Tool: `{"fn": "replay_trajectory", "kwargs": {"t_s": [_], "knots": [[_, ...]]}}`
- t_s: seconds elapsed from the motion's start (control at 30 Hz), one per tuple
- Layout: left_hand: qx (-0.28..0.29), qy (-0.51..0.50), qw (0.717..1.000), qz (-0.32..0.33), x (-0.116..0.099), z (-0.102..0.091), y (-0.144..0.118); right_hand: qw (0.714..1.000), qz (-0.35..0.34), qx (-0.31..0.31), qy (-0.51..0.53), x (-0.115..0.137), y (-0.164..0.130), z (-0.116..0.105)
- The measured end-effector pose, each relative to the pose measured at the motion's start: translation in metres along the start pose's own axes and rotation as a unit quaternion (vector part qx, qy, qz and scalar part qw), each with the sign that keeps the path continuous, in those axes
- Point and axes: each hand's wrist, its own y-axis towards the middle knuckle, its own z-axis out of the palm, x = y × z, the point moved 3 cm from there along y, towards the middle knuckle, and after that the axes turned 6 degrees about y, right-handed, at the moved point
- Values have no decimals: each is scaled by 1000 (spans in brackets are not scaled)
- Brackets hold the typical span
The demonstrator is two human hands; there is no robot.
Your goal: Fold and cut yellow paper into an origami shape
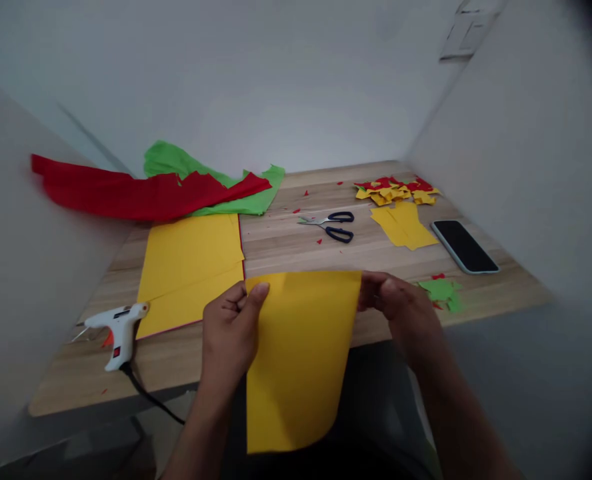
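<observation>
A yellow sheet of paper (296, 353) hangs upright before me, over the table's front edge, its lower right side curling. My left hand (231, 327) is closed on its upper left edge, thumb on the near face. At the upper right corner, my right hand (401, 310) pinches the sheet, its fingertips partly hidden behind it. Beyond the sheet lie scissors (340, 233) with dark handles, blades apart and pointing left. More yellow sheets (191, 263) are stacked to the left, with a red edge showing beneath them.
A white glue gun (119, 327) with a black cord lies front left. Red (141, 193) and green crumpled paper (176, 160) drape over the back left. At right are cut scraps (391, 193), yellow pieces (405, 225), green scraps (441, 293) and a phone (463, 247). Walls border the table (276, 240).
</observation>
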Motion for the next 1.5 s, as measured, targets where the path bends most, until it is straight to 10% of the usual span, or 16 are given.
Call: {"fn": "replay_trajectory", "kwargs": {"t_s": [0.2,0.7,0.93,1.03,1.2,1.5], "knots": [[27,-27,999,-13,0,9,-3,992,10,15,-121,9,-2,32],[41,29,998,41,-21,-3,0,997,38,27,-66,6,-2,23],[-35,238,934,263,-57,-7,-12,989,-8,62,-138,17,-4,35],[71,275,904,321,-75,7,-14,985,-23,111,-134,25,-6,51],[248,246,907,236,-70,32,-6,976,-42,158,-140,26,-10,63],[218,198,937,190,-63,31,13,985,-14,130,-111,12,-19,61]]}}
